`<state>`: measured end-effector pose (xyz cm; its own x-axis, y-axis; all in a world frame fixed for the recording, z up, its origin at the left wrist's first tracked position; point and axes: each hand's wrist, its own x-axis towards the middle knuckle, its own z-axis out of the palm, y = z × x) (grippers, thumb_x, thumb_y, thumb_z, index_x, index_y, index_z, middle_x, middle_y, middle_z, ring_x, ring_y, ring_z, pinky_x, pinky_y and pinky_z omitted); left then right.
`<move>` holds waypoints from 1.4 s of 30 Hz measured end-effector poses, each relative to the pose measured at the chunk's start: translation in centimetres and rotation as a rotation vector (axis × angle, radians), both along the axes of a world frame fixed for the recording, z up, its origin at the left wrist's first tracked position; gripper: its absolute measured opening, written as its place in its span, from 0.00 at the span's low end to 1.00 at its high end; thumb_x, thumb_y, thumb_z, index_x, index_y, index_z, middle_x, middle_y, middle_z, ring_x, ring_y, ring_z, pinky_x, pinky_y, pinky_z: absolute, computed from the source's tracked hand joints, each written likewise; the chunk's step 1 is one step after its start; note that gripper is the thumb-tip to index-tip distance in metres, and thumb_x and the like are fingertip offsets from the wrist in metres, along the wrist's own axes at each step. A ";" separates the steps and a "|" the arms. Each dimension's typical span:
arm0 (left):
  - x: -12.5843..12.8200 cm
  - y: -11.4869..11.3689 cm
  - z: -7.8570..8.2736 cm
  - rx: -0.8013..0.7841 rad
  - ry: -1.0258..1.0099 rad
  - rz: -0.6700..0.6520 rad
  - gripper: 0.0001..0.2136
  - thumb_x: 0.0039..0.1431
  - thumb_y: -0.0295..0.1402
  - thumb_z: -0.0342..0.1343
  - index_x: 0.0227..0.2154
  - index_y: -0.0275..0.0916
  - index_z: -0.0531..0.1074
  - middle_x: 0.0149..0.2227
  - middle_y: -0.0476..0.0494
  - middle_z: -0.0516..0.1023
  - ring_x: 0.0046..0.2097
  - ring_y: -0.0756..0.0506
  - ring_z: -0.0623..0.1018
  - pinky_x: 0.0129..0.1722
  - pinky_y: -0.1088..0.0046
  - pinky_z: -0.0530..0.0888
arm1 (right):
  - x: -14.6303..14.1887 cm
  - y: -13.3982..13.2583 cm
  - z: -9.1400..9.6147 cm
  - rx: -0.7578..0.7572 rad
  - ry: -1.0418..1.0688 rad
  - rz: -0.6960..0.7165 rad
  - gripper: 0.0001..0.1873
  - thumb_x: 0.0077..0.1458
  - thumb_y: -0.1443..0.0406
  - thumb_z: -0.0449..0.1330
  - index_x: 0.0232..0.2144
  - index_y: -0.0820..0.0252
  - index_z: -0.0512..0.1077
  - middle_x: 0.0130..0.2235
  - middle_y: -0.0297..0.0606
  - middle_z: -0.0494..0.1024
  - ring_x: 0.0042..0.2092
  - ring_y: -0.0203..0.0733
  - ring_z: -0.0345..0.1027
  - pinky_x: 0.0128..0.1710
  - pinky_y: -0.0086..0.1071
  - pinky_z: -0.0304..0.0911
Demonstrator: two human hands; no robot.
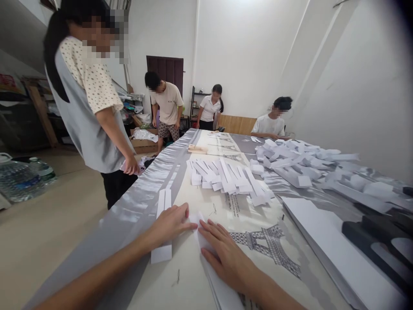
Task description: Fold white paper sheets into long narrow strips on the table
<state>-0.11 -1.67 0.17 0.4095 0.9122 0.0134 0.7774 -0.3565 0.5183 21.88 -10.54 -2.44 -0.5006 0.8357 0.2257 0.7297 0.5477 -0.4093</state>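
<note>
A folded white paper strip [222, 287] lies lengthwise on the table in front of me. My right hand [227, 254] rests flat across it, fingers stretched out along its upper part. At the strip's far end, my left hand [171, 224] has its fingers curled in and its thumb on the paper edge, close to the right fingertips. Another folded white strip [161, 255] lies partly under my left wrist. Just beyond my hands is a pile of folded paper strips [226, 174], overlapping each other.
A stack of white sheets [309, 232] lies at right, beside a black object [377, 245]. A larger heap of folded paper [297, 157] covers the table's far right. A person [87, 99] stands along the left edge; several others are around the far end. Water bottles [22, 176] stand on the floor.
</note>
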 end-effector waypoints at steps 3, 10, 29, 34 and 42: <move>0.0 0.1 0.2 -0.014 -0.062 -0.038 0.17 0.54 0.48 0.61 0.40 0.44 0.68 0.26 0.53 0.70 0.33 0.44 0.71 0.30 0.73 0.58 | 0.0 0.1 -0.1 0.007 0.011 -0.004 0.28 0.65 0.66 0.54 0.67 0.57 0.61 0.69 0.41 0.59 0.71 0.52 0.49 0.70 0.53 0.48; 0.0 0.6 0.1 -0.019 -0.115 -0.074 0.15 0.53 0.47 0.62 0.37 0.42 0.70 0.25 0.54 0.68 0.30 0.46 0.69 0.28 0.74 0.57 | 0.0 0.1 -0.2 -0.007 -0.023 -0.017 0.28 0.66 0.65 0.53 0.67 0.59 0.61 0.69 0.42 0.59 0.71 0.52 0.49 0.70 0.53 0.49; 0.0 1.2 -0.9 -0.042 -0.189 -0.055 0.16 0.51 0.47 0.63 0.35 0.41 0.72 0.26 0.52 0.71 0.32 0.44 0.72 0.28 0.73 0.59 | -0.6 0.0 -0.1 -0.009 -0.007 -0.044 0.26 0.65 0.66 0.53 0.64 0.61 0.64 0.68 0.45 0.61 0.70 0.54 0.50 0.68 0.55 0.51; -0.1 1.3 -0.8 -0.080 -0.179 -0.075 0.15 0.52 0.46 0.63 0.36 0.41 0.72 0.26 0.53 0.70 0.31 0.45 0.71 0.28 0.74 0.59 | -0.6 0.0 0.0 -0.014 -0.025 -0.053 0.26 0.65 0.66 0.53 0.64 0.61 0.64 0.69 0.44 0.61 0.70 0.54 0.49 0.69 0.55 0.50; 0.0 1.1 -0.4 -0.077 -0.161 -0.068 0.15 0.53 0.46 0.63 0.35 0.41 0.71 0.25 0.53 0.70 0.31 0.45 0.71 0.28 0.74 0.59 | -0.7 -0.1 -0.3 0.026 -0.033 -0.058 0.26 0.65 0.67 0.53 0.64 0.61 0.64 0.68 0.44 0.63 0.69 0.54 0.52 0.68 0.55 0.53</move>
<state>-0.12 -0.60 -0.24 0.4684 0.8834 0.0151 0.6576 -0.3600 0.6618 21.19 -10.60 -2.74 -0.4591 0.8574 0.2324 0.7732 0.5145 -0.3707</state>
